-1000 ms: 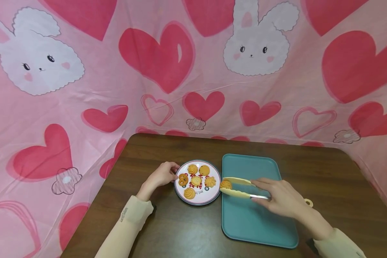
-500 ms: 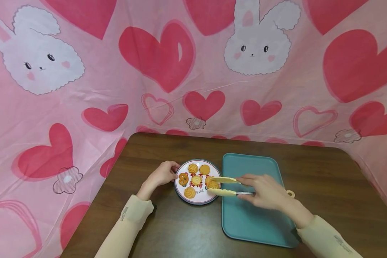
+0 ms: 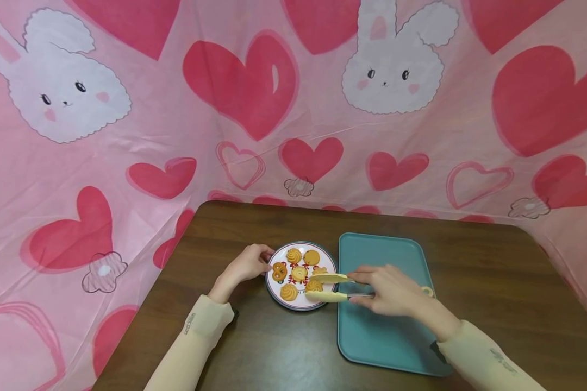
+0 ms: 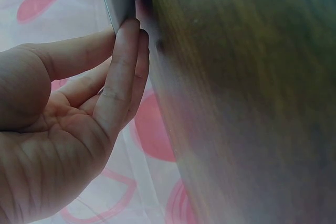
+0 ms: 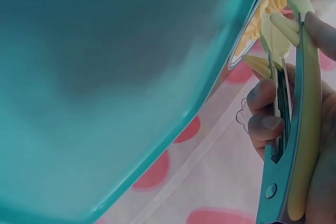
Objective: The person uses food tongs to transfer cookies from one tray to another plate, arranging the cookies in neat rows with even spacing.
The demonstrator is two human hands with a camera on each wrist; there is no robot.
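Note:
My left hand [image 3: 247, 264] pinches the left rim of a round white plate [image 3: 303, 304] with a dark blue edge; in the left wrist view the thumb and fingers [image 4: 123, 66] meet at that edge. Several cookies lie on the plate, among them a pretzel-shaped one [image 3: 279, 271] and a round swirl [image 3: 288, 292]. My right hand [image 3: 393, 290] grips cream-tipped metal tongs [image 3: 329, 297]. Their two tips lie over the plate's right part, on either side of another swirl cookie [image 3: 314, 286]. Whether they still squeeze it, I cannot tell. The upper tip partly covers a flower-shaped cookie [image 3: 320, 270].
A teal rectangular tray [image 3: 381, 339] lies right of the plate, under my right hand. Both rest on a dark wooden table [image 3: 264, 347]. Pink cloth with hearts and rabbits [image 3: 313, 119] hangs behind the table and at its left side.
My right hand has moved left with the tongs, carrying the swirl cookie from the tray's left edge over to the plate's lower right. The left hand has stayed at the plate's rim.

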